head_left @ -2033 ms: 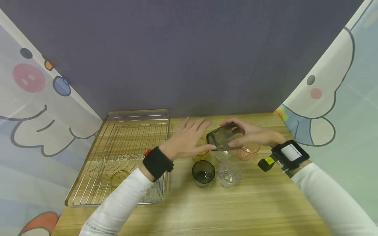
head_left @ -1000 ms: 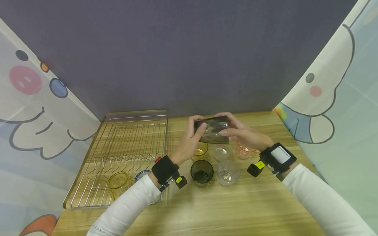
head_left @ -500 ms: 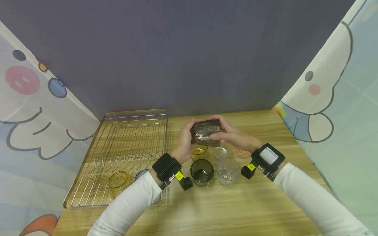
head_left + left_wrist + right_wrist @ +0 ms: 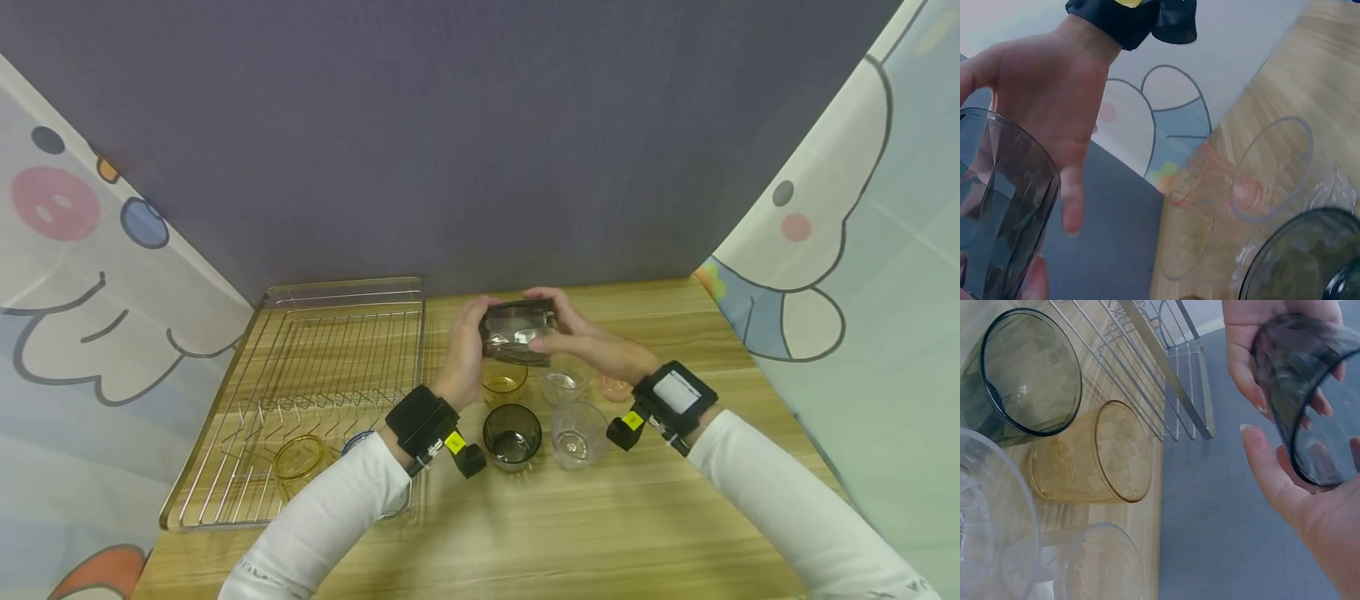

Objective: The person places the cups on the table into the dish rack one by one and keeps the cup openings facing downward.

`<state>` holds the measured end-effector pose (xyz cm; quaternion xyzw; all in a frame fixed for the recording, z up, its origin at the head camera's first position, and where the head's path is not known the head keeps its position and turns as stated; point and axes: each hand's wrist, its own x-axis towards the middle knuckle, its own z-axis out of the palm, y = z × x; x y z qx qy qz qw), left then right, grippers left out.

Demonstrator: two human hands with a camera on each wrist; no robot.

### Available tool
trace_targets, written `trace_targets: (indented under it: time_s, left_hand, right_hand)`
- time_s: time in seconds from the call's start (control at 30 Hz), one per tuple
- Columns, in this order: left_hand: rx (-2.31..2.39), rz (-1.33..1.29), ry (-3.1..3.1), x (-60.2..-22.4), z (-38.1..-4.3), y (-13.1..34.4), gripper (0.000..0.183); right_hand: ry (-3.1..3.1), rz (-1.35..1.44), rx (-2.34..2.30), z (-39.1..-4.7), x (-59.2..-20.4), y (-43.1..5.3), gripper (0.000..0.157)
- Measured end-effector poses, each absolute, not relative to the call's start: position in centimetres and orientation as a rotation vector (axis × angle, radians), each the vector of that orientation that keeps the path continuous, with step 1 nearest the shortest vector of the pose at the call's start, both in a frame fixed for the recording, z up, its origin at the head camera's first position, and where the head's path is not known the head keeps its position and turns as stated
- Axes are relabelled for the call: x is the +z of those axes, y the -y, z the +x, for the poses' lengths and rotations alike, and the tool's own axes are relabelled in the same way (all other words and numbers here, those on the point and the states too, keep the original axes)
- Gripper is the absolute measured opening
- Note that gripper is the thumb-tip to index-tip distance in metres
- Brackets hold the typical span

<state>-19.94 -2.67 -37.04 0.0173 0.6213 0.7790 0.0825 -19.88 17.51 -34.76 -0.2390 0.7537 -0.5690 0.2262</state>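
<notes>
In the head view, a smoky grey glass (image 4: 517,332) lies sideways in the air between both hands, above the row of glasses. My left hand (image 4: 467,346) holds it around its base end, and the fingers are partly hidden behind it. From the other side, my right hand (image 4: 588,343) grips the glass near its rim, thumb on the near side. The right wrist view shows the held glass (image 4: 1294,381) with its rim toward the right hand. Below stand another dark glass (image 4: 512,446), a yellow glass (image 4: 504,385), two clear glasses and a pink glass (image 4: 615,388).
A wire rack (image 4: 217,400) stands on the left of the wooden table (image 4: 600,533). An upturned yellow glass (image 4: 300,458) and a blue-rimmed glass (image 4: 356,443) are on it, the latter partly behind the left sleeve. A dark grey wall (image 4: 480,167) rises behind the table.
Two seconds ago only the right hand held the grey glass, while the left was spread beside it. Since then the left hand has taken its base, and both have shifted left with it.
</notes>
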Motion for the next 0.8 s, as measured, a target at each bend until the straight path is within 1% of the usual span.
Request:
trace_targets:
  time_s: [0.2,0.47,0.8]
  left_hand:
    - [2.288,0.036,-1.945,-36.9,-20.4,3.9,0.043]
    - [2.276,0.011,-2.037,-36.8,-21.5,6.5,0.044]
    - [2.283,0.017,-2.120,-36.2,-22.4,9.3,0.046]
  right_hand:
    - [-2.097,-0.684,-1.622,-20.5,-34.7,-18.9,0.067]
    - [-2.171,-0.666,-1.642,-21.0,-34.1,-21.1,0.064]
    - [-2.238,-0.556,-1.622,-21.2,-34.0,-22.9,0.060]
